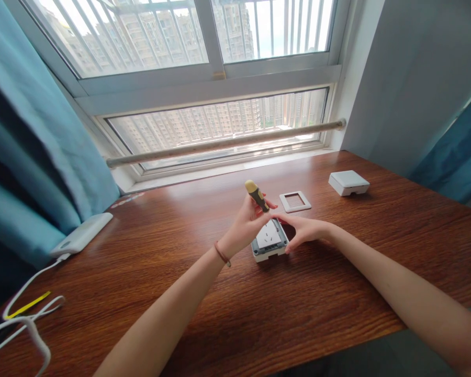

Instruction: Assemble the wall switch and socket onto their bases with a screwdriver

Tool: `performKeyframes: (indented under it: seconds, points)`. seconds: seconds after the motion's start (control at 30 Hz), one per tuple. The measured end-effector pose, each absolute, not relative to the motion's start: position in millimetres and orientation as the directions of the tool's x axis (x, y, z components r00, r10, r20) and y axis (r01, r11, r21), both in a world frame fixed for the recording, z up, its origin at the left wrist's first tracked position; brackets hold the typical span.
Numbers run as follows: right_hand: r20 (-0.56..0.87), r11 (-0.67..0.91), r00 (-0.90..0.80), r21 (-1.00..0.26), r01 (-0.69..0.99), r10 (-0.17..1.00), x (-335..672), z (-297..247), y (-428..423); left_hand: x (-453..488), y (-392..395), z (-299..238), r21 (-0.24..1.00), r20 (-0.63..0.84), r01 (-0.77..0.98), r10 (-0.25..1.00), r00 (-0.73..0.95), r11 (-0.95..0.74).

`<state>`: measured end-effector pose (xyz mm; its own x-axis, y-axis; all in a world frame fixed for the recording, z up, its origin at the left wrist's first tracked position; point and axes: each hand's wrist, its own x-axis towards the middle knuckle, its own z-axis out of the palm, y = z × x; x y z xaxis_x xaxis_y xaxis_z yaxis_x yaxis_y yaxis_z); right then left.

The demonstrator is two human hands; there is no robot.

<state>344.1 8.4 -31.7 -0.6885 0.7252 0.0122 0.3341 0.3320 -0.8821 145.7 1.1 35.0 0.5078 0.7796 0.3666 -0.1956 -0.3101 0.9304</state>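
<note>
A wall socket point(268, 236) in a white mounting box lies on the wooden table in front of me, its grey inner frame bare. My left hand point(251, 217) is closed around a screwdriver point(255, 192) with a yellow and dark handle, held tilted over the far part of the socket. The screwdriver's tip is hidden behind my hands. My right hand point(304, 230) grips the box's right side, thumb near the front corner and fingers at the far edge. A white square cover frame point(295, 201) lies flat just beyond my right hand.
Another white box point(349, 183) sits at the table's far right. On the left lie a white power strip or adapter point(82, 234) with a cable point(31, 283) and a yellow strip point(29, 305). The window point(220, 120) and a rail border the table's far side; blue curtains point(35, 120) hang at left.
</note>
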Motion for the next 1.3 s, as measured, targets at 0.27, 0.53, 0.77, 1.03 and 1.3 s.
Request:
performKeyframes:
  seconds: [0.27, 0.53, 0.77, 1.03, 1.3]
  points:
    - [-0.02, 0.298, -0.67, -0.886, 0.356, 0.742, 343, -30, 7, 140, 0, 44, 0.917, 0.38, -0.113, 0.751, 0.54, -0.383]
    - [-0.002, 0.276, -0.712, -0.921, 0.275, 0.702, 341, -25, 4, 143, 10, 22, 0.832, 0.475, 0.198, 0.849, 0.231, -0.519]
    - [-0.046, 0.233, -0.709, -0.928, 0.291, 0.704, 340, -21, 0, 142, 5, 31, 0.917, 0.369, -0.017, 0.831, 0.416, -0.399]
    - [-0.057, 0.209, -0.702, -0.935, 0.288, 0.71, 339, -19, -2, 137, 5, 46, 0.927, 0.358, -0.075, 0.806, 0.472, -0.368]
    - [-0.038, 0.227, -0.721, -0.936, 0.268, 0.692, 339, -21, 0, 141, 7, 30, 0.81, 0.495, 0.198, 0.824, 0.274, -0.552]
